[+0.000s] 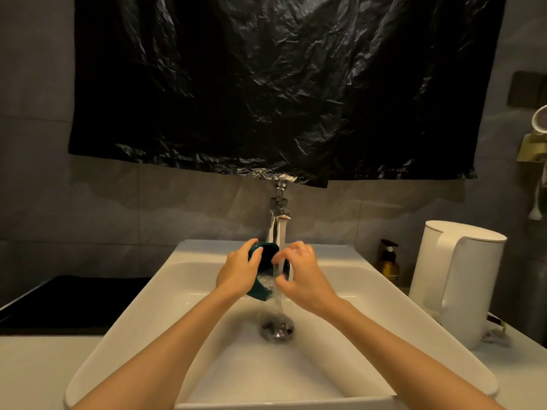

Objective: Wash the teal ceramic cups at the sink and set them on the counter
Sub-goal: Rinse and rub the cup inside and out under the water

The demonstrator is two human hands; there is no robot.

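The teal cup (268, 253) is held over the back part of the sink (127, 327), tilted on its side with the mouth toward the person. It is directly under the tap (278, 223), and the water stream (282, 235) runs over its right rim; some water and foam stand inside. The left hand (239, 269) grasps the cup around its left wall, with fingers curled over the top. The right hand (302, 276) has its fingers and thumb bent around the right rim, in the stream, and I judge that it rubs the rim there. Below, the water falls to the drain (277, 327) in the middle of the sink.

I think the step in hand is the washing of this cup, and the setting down is not yet done. I see no other teal cup. The next move calls for a firm grip, because the wet ceramic will be slippery, then emptying the cup before it goes to the surface (44, 365).

Near the right edge of the surface a white kettle (461, 279) and an amber pump bottle (387, 261) take place, so the front left corner seems more free.
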